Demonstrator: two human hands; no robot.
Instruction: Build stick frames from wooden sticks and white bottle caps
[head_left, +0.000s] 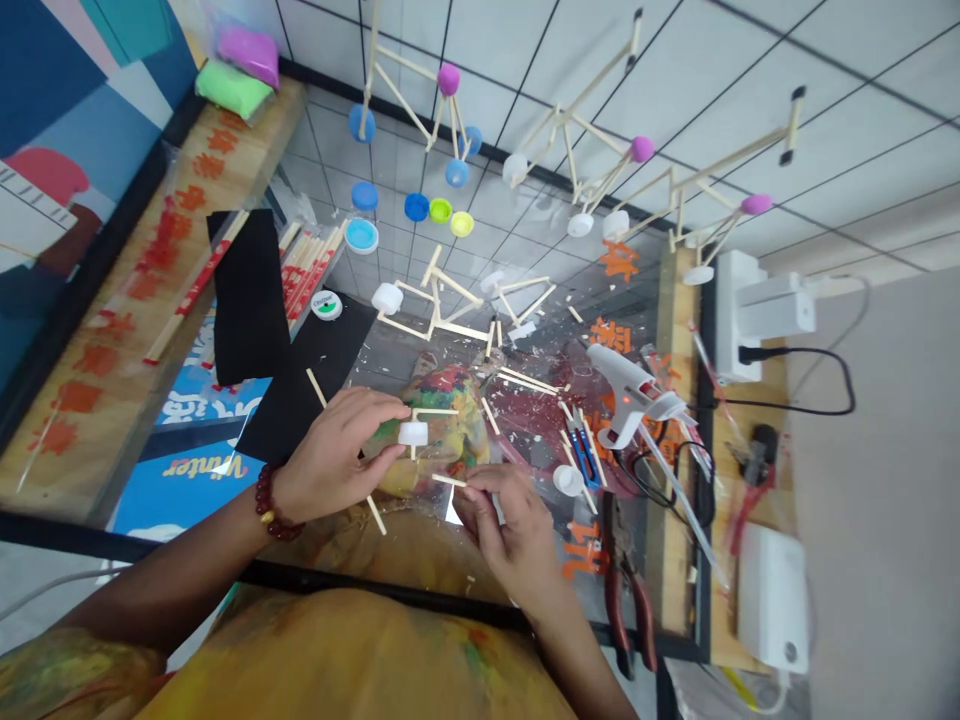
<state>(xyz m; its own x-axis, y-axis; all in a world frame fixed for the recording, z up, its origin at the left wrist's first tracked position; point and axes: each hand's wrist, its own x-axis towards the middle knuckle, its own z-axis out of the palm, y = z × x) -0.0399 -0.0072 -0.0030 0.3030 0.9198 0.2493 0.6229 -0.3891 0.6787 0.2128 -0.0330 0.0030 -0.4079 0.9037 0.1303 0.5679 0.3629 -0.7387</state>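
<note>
My left hand (337,455) pinches a small frame of thin wooden sticks with a white bottle cap (413,433) fixed to it, held just above the glass table (525,420). My right hand (504,530) is closed on a short wooden stick (448,481) and holds its end close to that frame. A beaded bracelet (270,503) sits on my left wrist. A similar stick frame with white caps (442,300) lies on the table beyond my hands.
A white glue gun (630,392) rests to the right, with red pliers (626,590) and a power strip (739,315) nearby. Loose coloured caps (427,208), black sheets (247,290) and a chopstick bundle (307,265) lie left. Stick-and-cap models (570,150) stand against the wall.
</note>
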